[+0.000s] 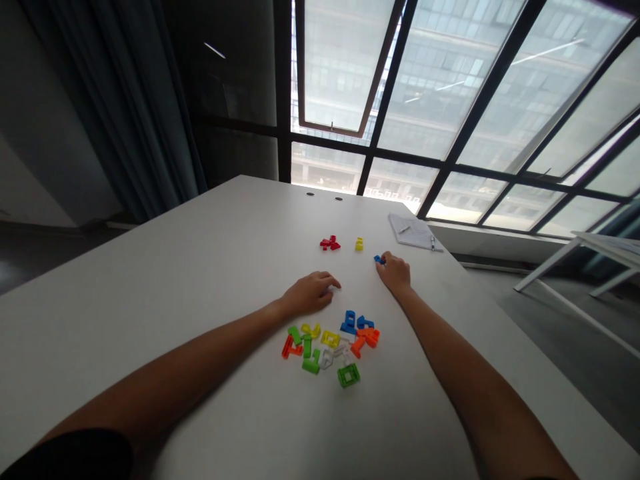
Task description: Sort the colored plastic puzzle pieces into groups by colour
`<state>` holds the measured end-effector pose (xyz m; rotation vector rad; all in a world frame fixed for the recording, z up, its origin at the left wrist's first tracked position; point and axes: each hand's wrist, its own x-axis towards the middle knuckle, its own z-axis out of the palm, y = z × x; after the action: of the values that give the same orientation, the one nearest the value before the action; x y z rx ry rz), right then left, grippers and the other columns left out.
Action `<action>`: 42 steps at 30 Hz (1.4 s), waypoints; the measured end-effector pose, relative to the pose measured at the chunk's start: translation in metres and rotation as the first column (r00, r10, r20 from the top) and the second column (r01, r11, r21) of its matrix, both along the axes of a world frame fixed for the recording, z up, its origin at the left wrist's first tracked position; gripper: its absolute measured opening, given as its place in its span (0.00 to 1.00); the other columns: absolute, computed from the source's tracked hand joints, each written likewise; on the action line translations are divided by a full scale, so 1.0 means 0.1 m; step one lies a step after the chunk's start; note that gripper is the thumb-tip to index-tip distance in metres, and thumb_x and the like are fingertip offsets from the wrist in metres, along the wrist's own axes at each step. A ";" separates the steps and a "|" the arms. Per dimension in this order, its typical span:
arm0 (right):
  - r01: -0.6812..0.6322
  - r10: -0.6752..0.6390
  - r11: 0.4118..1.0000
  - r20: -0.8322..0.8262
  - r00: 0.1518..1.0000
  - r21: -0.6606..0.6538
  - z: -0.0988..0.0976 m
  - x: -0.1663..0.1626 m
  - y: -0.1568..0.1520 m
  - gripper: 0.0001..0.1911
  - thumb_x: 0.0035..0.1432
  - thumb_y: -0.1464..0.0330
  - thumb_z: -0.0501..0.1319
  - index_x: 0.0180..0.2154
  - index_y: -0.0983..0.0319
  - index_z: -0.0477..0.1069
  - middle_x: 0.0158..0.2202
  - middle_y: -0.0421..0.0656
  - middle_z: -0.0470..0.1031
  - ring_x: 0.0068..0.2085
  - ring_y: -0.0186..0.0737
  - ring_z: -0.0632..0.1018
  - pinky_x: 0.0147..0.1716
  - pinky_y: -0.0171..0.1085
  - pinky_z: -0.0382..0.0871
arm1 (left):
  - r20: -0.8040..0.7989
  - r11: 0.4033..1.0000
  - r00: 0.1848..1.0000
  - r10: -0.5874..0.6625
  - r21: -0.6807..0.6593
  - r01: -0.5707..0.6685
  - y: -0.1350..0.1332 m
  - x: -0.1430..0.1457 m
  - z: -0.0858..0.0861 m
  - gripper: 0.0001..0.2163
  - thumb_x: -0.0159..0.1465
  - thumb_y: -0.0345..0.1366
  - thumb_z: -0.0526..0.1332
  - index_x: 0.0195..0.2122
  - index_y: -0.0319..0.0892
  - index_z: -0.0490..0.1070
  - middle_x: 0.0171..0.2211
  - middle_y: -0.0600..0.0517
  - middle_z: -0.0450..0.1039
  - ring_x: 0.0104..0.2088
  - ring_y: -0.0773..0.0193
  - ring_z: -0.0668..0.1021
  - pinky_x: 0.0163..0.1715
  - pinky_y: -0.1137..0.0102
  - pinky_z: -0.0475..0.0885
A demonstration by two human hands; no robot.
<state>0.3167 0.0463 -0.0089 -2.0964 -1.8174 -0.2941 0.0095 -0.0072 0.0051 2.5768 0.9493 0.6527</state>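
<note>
A heap of small plastic pieces (330, 347) in green, yellow, orange, blue and white lies on the white table (200, 267) between my forearms. Beyond the heap, my left hand (310, 292) rests on the tabletop with fingers curled loosely, nothing visible in it. My right hand (395, 272) reaches further out and its fingertips pinch a small blue piece (379, 259) on the table. Farther back lie a red piece (329, 244) and a small yellow piece (359, 244), apart from both hands.
A sheet of paper with a pen (414, 232) lies near the table's far right edge. Two small holes (324, 197) mark the far edge. Large windows rise behind the table. Another white table (600, 250) stands at the right, dark curtains at the left.
</note>
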 end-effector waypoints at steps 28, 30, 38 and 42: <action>-0.022 0.029 0.995 0.080 0.996 -0.094 -0.17 0.11 -0.09 0.19 0.70 0.63 0.50 0.53 0.64 0.74 0.55 0.55 0.75 0.55 0.53 0.73 0.55 0.47 0.64 | -0.041 0.893 0.897 -0.439 0.084 0.441 -0.15 0.06 0.10 0.15 0.73 0.36 0.57 0.58 0.54 0.74 0.53 0.49 0.76 0.52 0.58 0.77 0.55 0.64 0.70; -0.058 0.064 0.996 0.089 0.994 -0.067 -0.17 0.11 -0.19 0.17 0.70 0.65 0.52 0.51 0.63 0.75 0.53 0.54 0.76 0.54 0.52 0.75 0.54 0.45 0.65 | -0.024 0.906 0.907 -0.420 0.048 0.420 -0.14 0.07 0.09 0.12 0.72 0.38 0.59 0.54 0.51 0.76 0.52 0.49 0.77 0.52 0.58 0.76 0.55 0.65 0.71; -0.490 0.552 0.819 -0.173 0.816 0.299 -0.04 -0.27 -0.44 0.09 0.63 0.70 0.60 0.41 0.59 0.79 0.42 0.46 0.83 0.48 0.48 0.79 0.55 0.48 0.67 | 0.077 0.984 0.996 -0.041 0.175 0.027 -0.09 0.04 0.04 0.11 0.69 0.40 0.62 0.51 0.46 0.72 0.46 0.49 0.79 0.45 0.56 0.79 0.49 0.61 0.73; -0.674 0.742 0.670 -0.311 0.594 0.313 -0.01 -0.61 -0.57 0.15 0.62 0.69 0.63 0.51 0.56 0.76 0.47 0.43 0.82 0.49 0.46 0.79 0.54 0.48 0.70 | 0.153 0.957 0.979 0.132 0.238 -0.166 -0.01 0.02 0.00 0.14 0.67 0.40 0.63 0.52 0.45 0.69 0.44 0.50 0.79 0.43 0.56 0.80 0.46 0.60 0.74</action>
<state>0.2561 -0.0107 -0.0104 -1.0411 -2.0800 0.2073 0.0112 -0.0082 0.0053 2.6482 1.0861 1.0367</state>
